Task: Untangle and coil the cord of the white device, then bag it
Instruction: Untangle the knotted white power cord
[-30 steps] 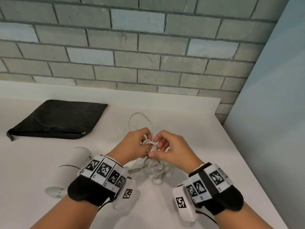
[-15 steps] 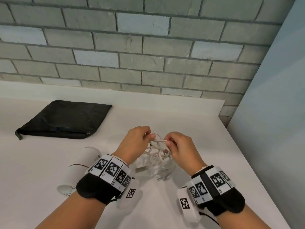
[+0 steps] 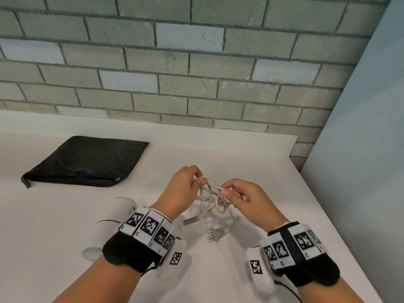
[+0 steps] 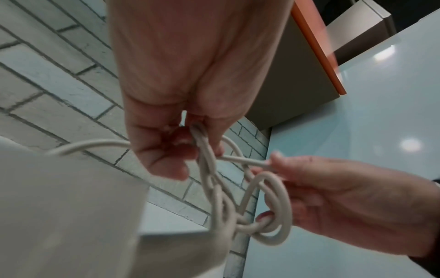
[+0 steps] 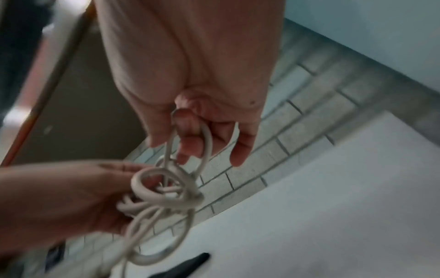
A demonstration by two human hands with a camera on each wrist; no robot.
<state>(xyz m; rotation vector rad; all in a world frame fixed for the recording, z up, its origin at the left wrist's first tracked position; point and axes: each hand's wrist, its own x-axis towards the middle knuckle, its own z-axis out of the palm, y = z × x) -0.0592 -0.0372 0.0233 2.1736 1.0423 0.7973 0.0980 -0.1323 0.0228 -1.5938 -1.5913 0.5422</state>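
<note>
Standing by: a person works a knot at a white table point(image 3: 65, 215), both hands raised a little above it so the tangle hangs free and its loops show.
Table: white, set against a grey brick wall point(image 3: 196, 73); it carries everything here.
Bag: black bag point(image 3: 85, 162) lies flat, far left, well apart from the hands, its mouth toward the near edge; parked there, I judge, until the cord is coiled.
Device: white device point(image 3: 119, 212) lies on its side just left of the left wrist, a round vent at its near end; left down so both hands are free for the cord.
Cord: cord point(image 3: 209, 200) is still knotted, several loops crossing between the hands, the rest trailing to the table.
Plug: plug point(image 3: 213, 235) rests on the table below the knot, slack, so the end can be fed back through.
Left hand: left hand point(image 3: 182, 191) pinches a pair of strands between thumb and fingers, anchoring the knot.
Right hand: right hand point(image 3: 244, 202) pinches one strand at the fingertips and seems to have a lower finger hooked in a loop, though that view is blurred; likely drawing the loop open.
Writing: no brand or words readable; only black-and-white square code markers on the wristbands point(image 3: 150, 226).
</note>
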